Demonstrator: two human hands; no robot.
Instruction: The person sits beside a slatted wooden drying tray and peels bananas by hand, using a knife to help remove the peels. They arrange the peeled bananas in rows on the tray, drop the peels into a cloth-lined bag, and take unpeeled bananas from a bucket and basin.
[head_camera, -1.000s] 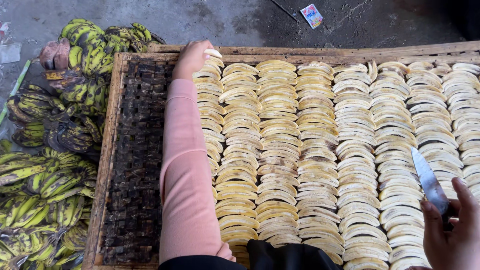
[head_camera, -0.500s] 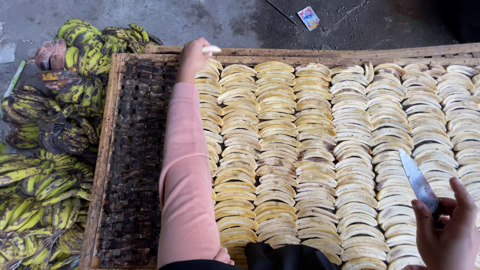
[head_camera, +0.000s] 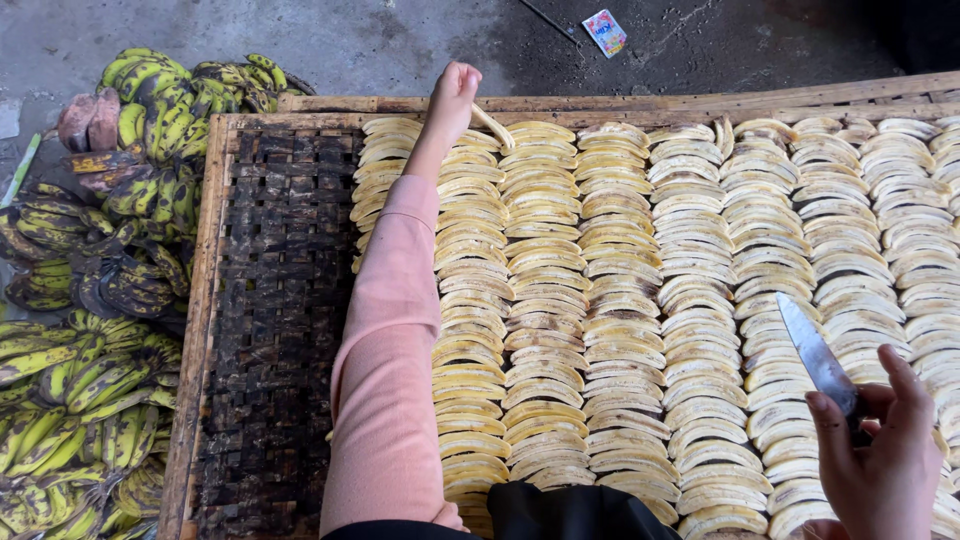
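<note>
The knife (head_camera: 818, 357) blade was smooth, dull grey metal. The tray (head_camera: 270, 300) had a rough bare-wood frame and dark, matt woven slats. Banana slices (head_camera: 620, 300) looked matt and pale yellow. The sleeve (head_camera: 390, 360) was soft pink cloth; the floor (head_camera: 340, 40) was rough grey concrete.

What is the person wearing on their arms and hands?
The left arm wears a long, snug pink sleeve down to the wrist. The left hand is bare, with no glove. The right hand is bare too, without glove, ring or watch in view; its sleeve is out of frame.
</note>
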